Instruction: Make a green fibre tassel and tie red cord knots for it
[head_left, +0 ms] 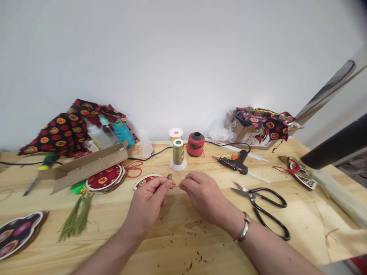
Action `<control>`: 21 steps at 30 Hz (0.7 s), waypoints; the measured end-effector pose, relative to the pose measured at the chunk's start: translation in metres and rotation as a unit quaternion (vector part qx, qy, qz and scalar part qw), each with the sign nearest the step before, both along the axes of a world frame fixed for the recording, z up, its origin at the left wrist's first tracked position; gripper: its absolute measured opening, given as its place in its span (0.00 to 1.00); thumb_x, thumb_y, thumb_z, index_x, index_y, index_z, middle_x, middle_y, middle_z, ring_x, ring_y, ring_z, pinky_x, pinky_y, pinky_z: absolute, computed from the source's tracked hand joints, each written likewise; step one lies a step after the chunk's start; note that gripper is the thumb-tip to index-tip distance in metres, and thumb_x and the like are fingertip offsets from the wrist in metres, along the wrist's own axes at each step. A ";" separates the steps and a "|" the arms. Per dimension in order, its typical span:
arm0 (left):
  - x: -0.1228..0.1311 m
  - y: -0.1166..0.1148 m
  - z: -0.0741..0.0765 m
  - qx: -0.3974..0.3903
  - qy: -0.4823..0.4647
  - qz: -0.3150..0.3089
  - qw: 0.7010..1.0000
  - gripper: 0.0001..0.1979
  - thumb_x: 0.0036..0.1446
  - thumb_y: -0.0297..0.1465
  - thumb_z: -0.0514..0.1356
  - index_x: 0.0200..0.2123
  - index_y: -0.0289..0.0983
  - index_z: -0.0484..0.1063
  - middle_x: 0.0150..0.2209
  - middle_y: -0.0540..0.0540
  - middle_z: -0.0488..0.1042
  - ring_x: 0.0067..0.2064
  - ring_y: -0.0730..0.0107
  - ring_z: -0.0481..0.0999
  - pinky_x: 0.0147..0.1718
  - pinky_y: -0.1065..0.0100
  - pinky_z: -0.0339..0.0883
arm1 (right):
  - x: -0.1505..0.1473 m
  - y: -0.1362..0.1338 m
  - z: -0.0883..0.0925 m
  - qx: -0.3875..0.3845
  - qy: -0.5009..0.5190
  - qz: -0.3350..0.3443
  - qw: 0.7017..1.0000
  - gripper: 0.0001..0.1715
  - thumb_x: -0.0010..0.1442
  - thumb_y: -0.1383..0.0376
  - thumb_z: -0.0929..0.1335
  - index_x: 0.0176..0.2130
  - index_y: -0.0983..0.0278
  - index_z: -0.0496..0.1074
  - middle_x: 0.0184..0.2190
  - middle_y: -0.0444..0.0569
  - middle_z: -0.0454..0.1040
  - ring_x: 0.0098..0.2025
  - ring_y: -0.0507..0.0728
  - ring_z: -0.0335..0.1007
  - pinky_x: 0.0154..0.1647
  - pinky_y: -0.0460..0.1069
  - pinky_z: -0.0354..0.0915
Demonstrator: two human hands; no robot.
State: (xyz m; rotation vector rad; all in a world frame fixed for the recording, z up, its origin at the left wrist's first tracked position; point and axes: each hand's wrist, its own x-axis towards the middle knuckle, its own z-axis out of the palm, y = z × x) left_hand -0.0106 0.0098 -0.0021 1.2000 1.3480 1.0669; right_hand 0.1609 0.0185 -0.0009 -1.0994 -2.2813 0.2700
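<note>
Head view: left hand (147, 202) pinching a small brass-coloured bead (170, 177), seemingly; yellow cord (176, 186) runs level from the bead to right hand (205, 196), fingers pressed together on it.

No lettering, brand or number can be read anywhere in this view. The side of the cardboard box (252, 139) at the back right of the surface (309, 214) carries printing, but it is too small and blurred to make out. The clear plastic bottle (99, 137) at the back left seems to have a label, and nothing on it can be read either.
</note>
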 end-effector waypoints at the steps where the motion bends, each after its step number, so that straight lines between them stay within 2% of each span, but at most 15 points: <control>1: 0.000 0.000 -0.001 -0.002 -0.009 -0.001 1.000 0.12 0.51 0.40 0.60 0.28 0.36 0.71 0.15 0.58 0.56 0.18 0.79 0.53 0.17 0.74 0.47 | 0.000 0.000 0.001 -0.007 0.019 0.002 1.000 0.10 0.59 0.74 0.61 0.34 0.66 0.71 0.30 0.49 0.71 0.32 0.53 0.65 0.34 0.46 0.60; 6: -0.003 0.001 -0.006 0.006 -0.075 -0.004 0.997 0.10 0.52 0.37 0.60 0.30 0.35 0.72 0.17 0.56 0.59 0.19 0.79 0.54 0.18 0.74 0.46 | 0.002 0.006 0.011 -0.086 0.194 -0.040 0.976 0.09 0.57 0.72 0.64 0.27 0.66 0.72 0.26 0.46 0.71 0.29 0.50 0.64 0.31 0.44 0.59; 9: -0.003 0.002 -0.004 0.001 -0.122 -0.021 0.992 0.10 0.53 0.36 0.60 0.30 0.34 0.72 0.17 0.57 0.57 0.18 0.80 0.52 0.18 0.74 0.45 | 0.002 0.010 0.012 -0.206 0.273 -0.072 0.937 0.07 0.53 0.69 0.68 0.24 0.66 0.71 0.21 0.42 0.68 0.24 0.48 0.60 0.27 0.44 0.57; 12: -0.002 0.002 -0.002 -0.016 -0.159 -0.046 0.986 0.09 0.53 0.35 0.60 0.28 0.34 0.72 0.15 0.58 0.54 0.18 0.81 0.49 0.18 0.74 0.45 | 0.000 0.013 0.012 -0.334 0.306 -0.085 0.887 0.06 0.50 0.67 0.69 0.23 0.67 0.72 0.18 0.40 0.65 0.21 0.47 0.54 0.23 0.44 0.53; 14: 0.000 0.002 -0.001 -0.031 -0.183 -0.064 0.980 0.09 0.53 0.34 0.60 0.28 0.34 0.72 0.15 0.59 0.52 0.18 0.81 0.48 0.18 0.75 0.45 | 0.000 0.013 0.011 -0.386 0.313 -0.075 0.864 0.06 0.48 0.66 0.69 0.24 0.67 0.73 0.18 0.40 0.64 0.21 0.47 0.52 0.23 0.44 0.52; 21: 0.003 0.001 0.004 -0.068 -0.244 -0.100 0.962 0.10 0.52 0.35 0.61 0.25 0.34 0.71 0.15 0.60 0.49 0.18 0.82 0.44 0.17 0.76 0.42 | 0.003 0.014 0.009 -0.471 0.344 -0.030 0.812 0.10 0.46 0.62 0.71 0.24 0.67 0.74 0.16 0.39 0.62 0.20 0.46 0.48 0.21 0.44 0.46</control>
